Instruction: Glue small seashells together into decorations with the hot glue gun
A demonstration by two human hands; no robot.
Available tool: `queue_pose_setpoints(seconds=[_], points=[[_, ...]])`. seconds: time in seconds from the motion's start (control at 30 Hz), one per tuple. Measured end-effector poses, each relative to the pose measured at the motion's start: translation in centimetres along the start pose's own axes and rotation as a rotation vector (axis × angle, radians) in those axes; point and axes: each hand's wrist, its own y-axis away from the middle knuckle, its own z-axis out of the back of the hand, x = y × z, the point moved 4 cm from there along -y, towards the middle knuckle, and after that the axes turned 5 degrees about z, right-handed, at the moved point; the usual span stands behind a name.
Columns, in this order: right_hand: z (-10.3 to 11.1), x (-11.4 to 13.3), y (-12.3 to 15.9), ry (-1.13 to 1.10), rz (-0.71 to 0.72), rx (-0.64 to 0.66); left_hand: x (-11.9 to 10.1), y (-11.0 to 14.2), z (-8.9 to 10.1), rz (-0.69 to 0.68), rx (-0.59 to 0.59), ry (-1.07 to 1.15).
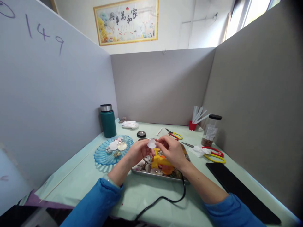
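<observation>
Between my left hand [139,150] and my right hand [172,150] is a small white shell-like disc [151,144], pinched by the fingertips of both. My hands hover over a metal tray [151,175] filled with shells and other small pieces. In that tray lies a yellow glue gun [161,161], partly covered by my right hand, and a black cord [163,198] runs from it toward the front edge. Left of my hands, a blue scalloped plate [100,157] carries white and cream shells and small trinkets.
At the back left stands a green bottle [108,123]; its lid [141,134] lies nearby. On the right are scissors [176,136], larger red-and-yellow scissors [215,154], a red cup [192,126] of white sticks, a clear jar [210,132] and a black slab [239,189]. Partitions enclose the table.
</observation>
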Motion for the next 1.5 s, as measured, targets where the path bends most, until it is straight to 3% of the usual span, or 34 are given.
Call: queue_pose_setpoints(seconds=[0.4,0.67,1.2,1.5], points=[[-0.1,-0.3,0.2,0.027,0.025,-0.027,0.1,0.1,0.4,0.036,-0.121,0.002],[0.0,0.4,0.2,0.105,0.144,-0.028,0.2,0.1,0.5,0.029,-0.086,0.059],[0.2,0.8,0.4,0.120,0.188,-0.037,0.5,0.4,0.4,0.033,0.001,-0.029],[0.2,0.8,0.4,0.110,0.205,-0.061,0.6,0.4,0.5,0.026,-0.020,-0.069]])
